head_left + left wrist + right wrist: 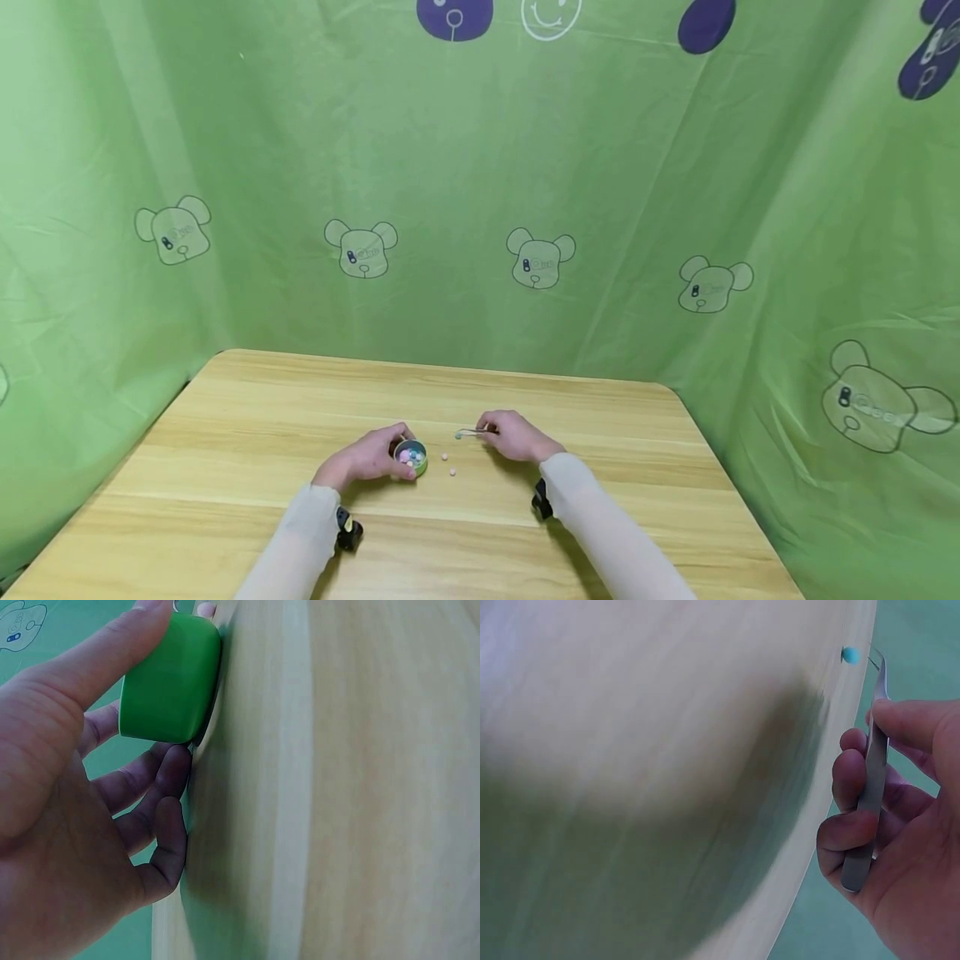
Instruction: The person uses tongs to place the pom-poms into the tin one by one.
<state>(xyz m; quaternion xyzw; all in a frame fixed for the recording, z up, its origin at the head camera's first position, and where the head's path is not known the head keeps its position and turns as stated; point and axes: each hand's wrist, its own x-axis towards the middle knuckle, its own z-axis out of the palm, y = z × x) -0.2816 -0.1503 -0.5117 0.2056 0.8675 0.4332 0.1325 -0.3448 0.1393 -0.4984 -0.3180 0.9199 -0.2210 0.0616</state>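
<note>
My left hand (369, 454) holds a small green cup (174, 679) between thumb and fingers, its base at the tabletop. Inside the cup are several pink, blue and white little balls (409, 457). In my right hand (915, 802) is a pair of curved-tip metal tweezers (871, 795), gripped along its length. Its bent tips point at a blue ball (850, 655) on the table, with a small gap between them in the right wrist view. Two pink balls, a farther one (445, 457) and a nearer one (452, 472), lie between the cup and my right hand.
The wooden table (225, 450) has a far edge that meets a green curtain (450, 167) printed with bear faces. More curtain hangs along the left and right sides. A black wrist camera (348, 531) sits low at my left wrist, and another (542, 500) at my right.
</note>
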